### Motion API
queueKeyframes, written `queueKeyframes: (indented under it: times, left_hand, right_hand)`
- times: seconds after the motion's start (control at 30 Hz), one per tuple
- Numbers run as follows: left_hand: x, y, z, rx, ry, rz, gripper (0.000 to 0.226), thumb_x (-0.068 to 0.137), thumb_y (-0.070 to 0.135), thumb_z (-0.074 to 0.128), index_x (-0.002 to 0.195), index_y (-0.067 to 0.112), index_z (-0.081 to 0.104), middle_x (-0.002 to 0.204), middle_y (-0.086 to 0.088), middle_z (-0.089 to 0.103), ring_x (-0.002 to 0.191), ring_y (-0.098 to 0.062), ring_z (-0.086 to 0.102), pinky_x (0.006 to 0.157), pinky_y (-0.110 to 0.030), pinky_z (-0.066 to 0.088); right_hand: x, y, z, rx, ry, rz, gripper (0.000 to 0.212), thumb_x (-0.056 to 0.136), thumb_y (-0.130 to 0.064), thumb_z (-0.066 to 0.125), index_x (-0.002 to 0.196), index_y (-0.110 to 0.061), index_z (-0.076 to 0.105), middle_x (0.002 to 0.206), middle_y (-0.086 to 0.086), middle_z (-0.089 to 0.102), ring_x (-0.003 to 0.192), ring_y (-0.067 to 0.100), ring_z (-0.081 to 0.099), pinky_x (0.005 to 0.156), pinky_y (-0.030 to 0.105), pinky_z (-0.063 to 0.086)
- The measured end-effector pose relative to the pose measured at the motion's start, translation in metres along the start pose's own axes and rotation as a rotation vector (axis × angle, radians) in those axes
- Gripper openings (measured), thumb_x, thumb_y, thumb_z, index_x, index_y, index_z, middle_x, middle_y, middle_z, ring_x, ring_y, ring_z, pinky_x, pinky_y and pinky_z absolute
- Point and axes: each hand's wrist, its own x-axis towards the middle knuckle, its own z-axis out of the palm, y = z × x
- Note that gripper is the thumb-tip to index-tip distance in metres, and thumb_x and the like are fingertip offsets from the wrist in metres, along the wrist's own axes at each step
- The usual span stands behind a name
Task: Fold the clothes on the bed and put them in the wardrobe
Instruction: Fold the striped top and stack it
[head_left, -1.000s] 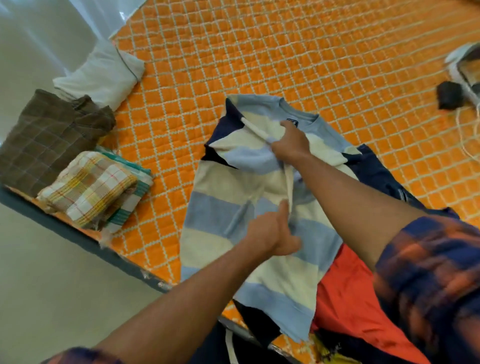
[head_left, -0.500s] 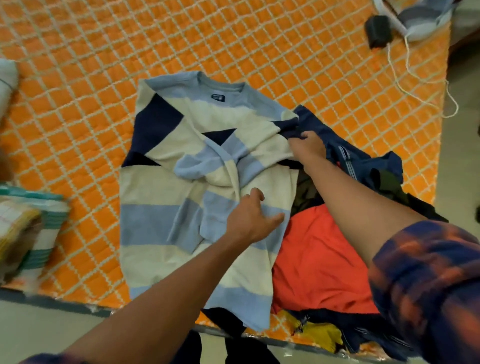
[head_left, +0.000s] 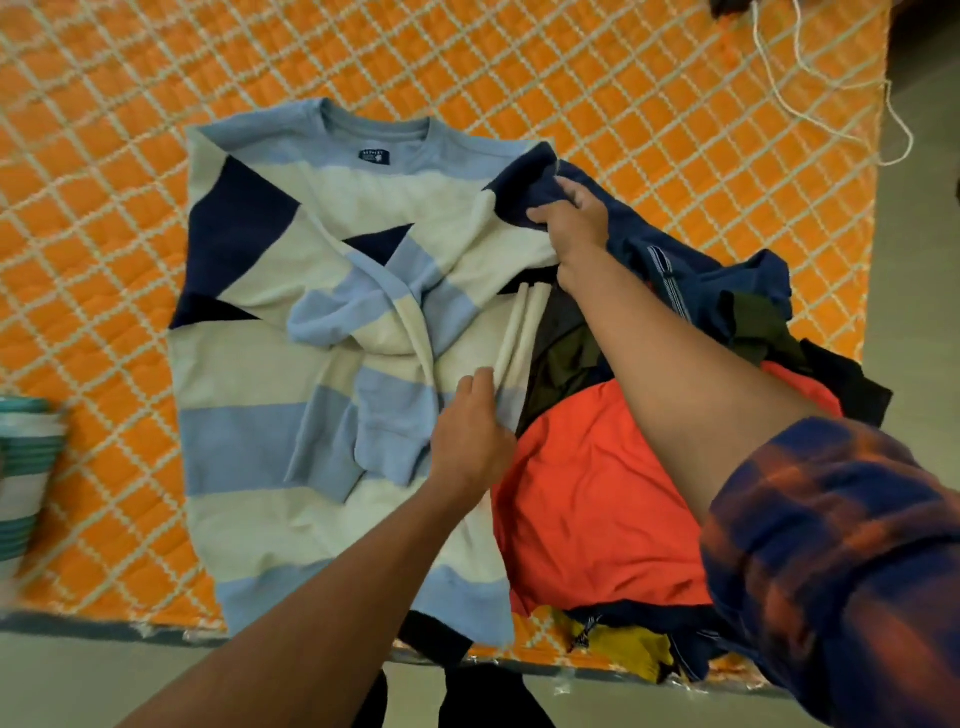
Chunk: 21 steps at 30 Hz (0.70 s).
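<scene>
A blue, cream and navy striped sweater (head_left: 249, 374) lies flat on the orange quilted bed (head_left: 597, 93), collar at the far side, both sleeves folded in across its front. My left hand (head_left: 470, 436) pinches the sweater's right side edge near its middle. My right hand (head_left: 574, 223) grips the navy shoulder part at the sweater's upper right corner. A heap of unfolded clothes lies to the right, under my right arm: an orange-red garment (head_left: 592, 504), a navy garment (head_left: 675, 260), dark olive and yellow pieces.
Folded striped teal-and-white cloths (head_left: 23, 467) sit at the left edge of the bed. A white cable (head_left: 831, 104) trails across the bed's far right corner. The bed's near edge (head_left: 104, 626) runs along the bottom, with grey floor beyond.
The view has shifted right and closer. My right hand has gone from the sweater's middle to its upper right shoulder, and my left hand has taken hold of the right side edge.
</scene>
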Motion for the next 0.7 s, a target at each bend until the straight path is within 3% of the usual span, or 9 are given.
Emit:
queueKeyframes:
  times: [0.1,0.17,0.2,0.27,0.33,0.37,0.47,0.6,0.7]
  left_hand:
    - [0.006,-0.013,-0.016,-0.350,0.047,-0.232,0.007,0.073,0.009,0.039,0.072,0.005,0.045,0.065,-0.006,0.048,0.063,-0.024,0.049,0.057,-0.041,0.036]
    - [0.002,-0.019,-0.023,-0.602,0.122,-0.401,0.020,0.080,0.002,0.041,0.063,0.013,0.037,0.059,-0.001,0.036,0.059,-0.018,0.039,0.054,-0.036,0.030]
    - [0.000,-0.021,-0.024,-0.675,0.168,-0.453,0.028,0.086,0.001,0.042,0.064,0.016,0.035,0.061,0.001,0.035,0.060,-0.016,0.037,0.056,-0.033,0.029]
    - [-0.013,-0.020,-0.030,-0.726,0.242,-0.443,0.030,0.101,0.022,0.046,0.071,0.017,0.044,0.068,0.006,0.045,0.066,-0.011,0.044,0.064,-0.029,0.035]
    - [-0.022,-0.016,-0.035,-0.579,0.214,-0.339,0.035,0.094,0.055,0.056,0.092,0.020,0.053,0.081,0.008,0.057,0.077,-0.010,0.055,0.070,-0.031,0.043]
    - [-0.025,-0.016,-0.034,-0.438,0.168,-0.294,0.043,0.085,0.060,0.063,0.102,0.022,0.052,0.085,0.007,0.059,0.079,-0.012,0.058,0.069,-0.033,0.046]
    - [-0.037,-0.030,-0.033,-0.158,0.097,-0.262,0.037,0.082,0.026,0.065,0.115,0.017,0.050,0.082,0.002,0.060,0.075,-0.020,0.059,0.063,-0.033,0.046]
    - [-0.062,-0.068,-0.052,-0.355,0.016,-0.459,0.008,0.081,0.005,0.054,0.088,0.009,0.054,0.073,-0.003,0.054,0.065,-0.019,0.053,0.057,-0.032,0.044]
    - [-0.087,-0.108,-0.081,-0.582,-0.155,-0.500,0.016,0.071,0.011,0.050,0.086,0.006,0.050,0.074,-0.009,0.046,0.063,-0.018,0.045,0.058,-0.031,0.037]
  right_hand:
    - [-0.015,-0.023,0.005,-0.037,0.003,-0.016,0.054,0.093,0.000,0.063,0.145,-0.012,0.053,0.142,0.009,0.058,0.120,0.024,0.057,0.094,0.035,0.053]
    - [-0.029,-0.037,0.014,-0.061,-0.009,-0.045,0.051,0.094,0.002,0.059,0.145,-0.002,0.051,0.142,0.018,0.057,0.124,0.032,0.058,0.094,0.039,0.054]
    - [-0.037,-0.043,0.019,-0.038,-0.009,-0.052,0.049,0.094,0.004,0.057,0.142,0.004,0.050,0.140,0.025,0.056,0.125,0.038,0.055,0.094,0.044,0.054]
    - [-0.053,-0.055,0.035,-0.014,-0.008,-0.056,0.046,0.093,0.005,0.055,0.139,0.009,0.050,0.131,0.029,0.059,0.119,0.041,0.057,0.077,0.038,0.053]
    - [-0.065,-0.063,0.056,-0.007,-0.018,-0.016,0.050,0.093,0.002,0.057,0.143,0.002,0.050,0.114,0.020,0.068,0.102,0.036,0.065,0.068,0.033,0.047]
    - [-0.069,-0.066,0.066,0.004,-0.017,0.017,0.051,0.094,0.000,0.057,0.144,-0.001,0.050,0.110,0.014,0.068,0.097,0.032,0.065,0.069,0.034,0.048]
    - [-0.082,-0.069,0.095,-0.018,0.055,-0.010,0.047,0.098,-0.006,0.053,0.145,-0.006,0.050,0.131,0.012,0.064,0.109,0.029,0.064,0.087,0.038,0.056]
    - [-0.102,-0.067,0.123,-0.094,0.115,-0.162,0.052,0.101,-0.008,0.050,0.152,-0.011,0.043,0.149,0.007,0.053,0.128,0.029,0.057,0.100,0.037,0.052]
    - [-0.107,-0.067,0.158,-0.122,0.113,-0.237,0.054,0.101,-0.008,0.049,0.154,-0.013,0.041,0.155,0.007,0.046,0.131,0.028,0.055,0.096,0.032,0.050]
